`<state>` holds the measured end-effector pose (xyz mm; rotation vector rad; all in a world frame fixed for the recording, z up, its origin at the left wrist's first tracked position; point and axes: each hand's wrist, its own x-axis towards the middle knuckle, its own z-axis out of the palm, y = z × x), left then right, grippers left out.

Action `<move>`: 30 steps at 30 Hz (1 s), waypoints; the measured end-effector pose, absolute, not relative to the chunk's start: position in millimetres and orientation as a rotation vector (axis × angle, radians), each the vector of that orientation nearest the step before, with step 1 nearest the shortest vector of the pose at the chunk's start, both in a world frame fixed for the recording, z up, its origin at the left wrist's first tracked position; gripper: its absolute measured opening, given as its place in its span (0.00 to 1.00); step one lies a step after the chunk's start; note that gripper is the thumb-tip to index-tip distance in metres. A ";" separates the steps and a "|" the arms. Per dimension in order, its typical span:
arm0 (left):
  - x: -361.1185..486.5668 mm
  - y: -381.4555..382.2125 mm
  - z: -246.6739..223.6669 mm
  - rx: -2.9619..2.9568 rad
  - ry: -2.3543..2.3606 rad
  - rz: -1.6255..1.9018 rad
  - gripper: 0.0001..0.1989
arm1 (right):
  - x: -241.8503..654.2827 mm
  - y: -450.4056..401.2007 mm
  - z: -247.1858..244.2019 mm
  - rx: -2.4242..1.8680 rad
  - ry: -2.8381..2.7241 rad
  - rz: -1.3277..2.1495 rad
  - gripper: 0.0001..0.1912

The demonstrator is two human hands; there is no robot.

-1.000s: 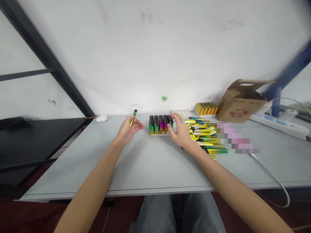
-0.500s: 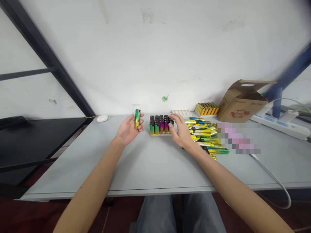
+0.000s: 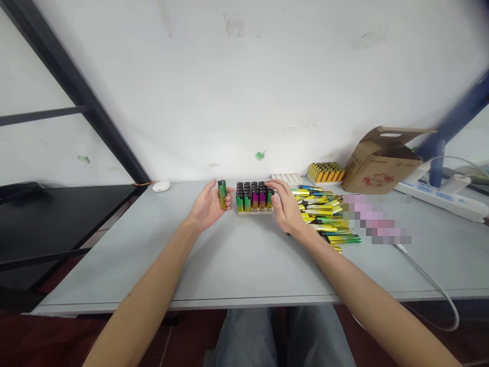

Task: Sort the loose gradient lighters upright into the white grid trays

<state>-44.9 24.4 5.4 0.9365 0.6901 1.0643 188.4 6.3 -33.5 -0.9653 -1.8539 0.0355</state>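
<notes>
1. Green-and-gold lighter [image 3: 222, 196] is standing nearly upright in the left hand [image 3: 208, 206], whose fingers are grasping it.
2. Just right of that grip, black-topped lighters [image 3: 247, 203] are standing upright in a pale tray [image 3: 250, 213].
3. The right hand [image 3: 287, 208] is curving at the tray's right end; I cannot tell whether it is gripping anything.
4. Right of that hand, loose lighters [image 3: 321, 210] are lying in a pile.

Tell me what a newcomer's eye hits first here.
Likely the heap of shiny metallic lighters just right of the right hand. Next, the black-topped lighters standing upright in rows between the hands, and the green-and-gold lighter held in the left hand. At back right, the open cardboard box.
</notes>
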 end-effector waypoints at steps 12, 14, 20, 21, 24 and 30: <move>-39.2 22.6 0.9 0.914 0.646 0.960 0.13 | 187.8 6.6 -34.0 -0.937 -1.847 0.062 0.20; -37.4 22.3 0.3 0.921 0.661 0.984 0.12 | 187.9 6.8 -34.4 -0.937 -1.845 0.060 0.19; -33.8 20.6 0.6 0.964 0.739 1.043 0.09 | 187.4 7.0 -34.4 -0.941 -1.847 0.057 0.19; -33.4 20.3 0.3 0.968 0.743 1.039 0.09 | 187.3 7.0 -34.3 -0.942 -1.848 0.056 0.19; -31.7 19.5 -1.2 0.978 0.726 1.008 0.09 | 187.2 7.0 -34.0 -0.951 -1.849 0.056 0.19; -30.2 17.1 0.2 0.969 0.673 1.004 0.11 | 187.4 7.2 -34.5 -0.963 -1.851 0.050 0.19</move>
